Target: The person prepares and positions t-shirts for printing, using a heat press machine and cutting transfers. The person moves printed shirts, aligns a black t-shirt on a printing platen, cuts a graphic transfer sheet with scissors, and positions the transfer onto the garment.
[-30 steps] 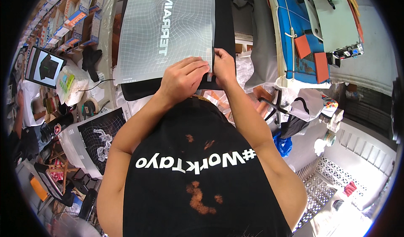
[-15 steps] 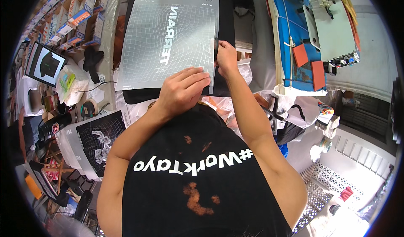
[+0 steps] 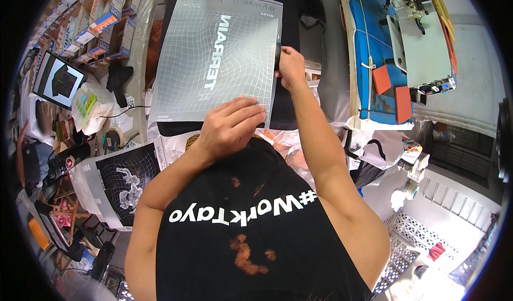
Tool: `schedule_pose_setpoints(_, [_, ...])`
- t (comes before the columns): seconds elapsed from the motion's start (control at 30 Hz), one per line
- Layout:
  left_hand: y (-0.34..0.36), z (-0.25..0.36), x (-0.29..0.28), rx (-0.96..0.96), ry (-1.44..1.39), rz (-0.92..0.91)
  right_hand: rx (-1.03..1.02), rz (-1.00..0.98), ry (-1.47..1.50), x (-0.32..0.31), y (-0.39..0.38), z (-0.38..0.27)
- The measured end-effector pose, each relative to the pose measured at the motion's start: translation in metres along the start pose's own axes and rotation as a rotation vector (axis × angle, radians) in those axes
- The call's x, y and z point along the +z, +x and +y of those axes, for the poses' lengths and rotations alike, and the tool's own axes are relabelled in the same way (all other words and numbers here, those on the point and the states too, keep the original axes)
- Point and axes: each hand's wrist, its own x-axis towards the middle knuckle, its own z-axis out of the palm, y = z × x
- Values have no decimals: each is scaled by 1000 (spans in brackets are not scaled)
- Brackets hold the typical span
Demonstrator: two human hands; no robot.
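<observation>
Lying flat-fingered over the grey sheet [image 3: 214, 60] by the near edge of the black worktop [image 3: 286, 107] is the left hand [image 3: 231, 126], while the right hand [image 3: 291, 67] has its grip on a dark object [image 3: 278, 56], perhaps a tool.

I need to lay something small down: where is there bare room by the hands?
A narrow black strip beyond the right hand, along the sheet. The sheet's middle is also uncovered, beyond the left hand. Crowded: far left, boxes and a screen; rightward, orange blocks.
</observation>
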Motion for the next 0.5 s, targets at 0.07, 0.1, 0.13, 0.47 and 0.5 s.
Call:
schedule_pose_setpoints(0.07, [-1, 6, -6, 1, -7, -21, -8, 14, -9, 0, 16, -6])
schedule_pose_setpoints(0.1, [-4, 11, -10, 0, 1, -43, -18, 25, -15, 1, 27, -10])
schedule_pose_setpoints(0.13, [-8, 14, -11, -25, -8, -71, -28, 34, -22, 2, 35, -15])
schedule_pose_setpoints(0.47, [-17, -69, 19, -701, 635, -218, -69, 353, -370, -38, -10, -27])
schedule_pose_setpoints(0.5, [-15, -88, 20, -661, 644, -192, -274, 454, -659, -68, -8, -5])
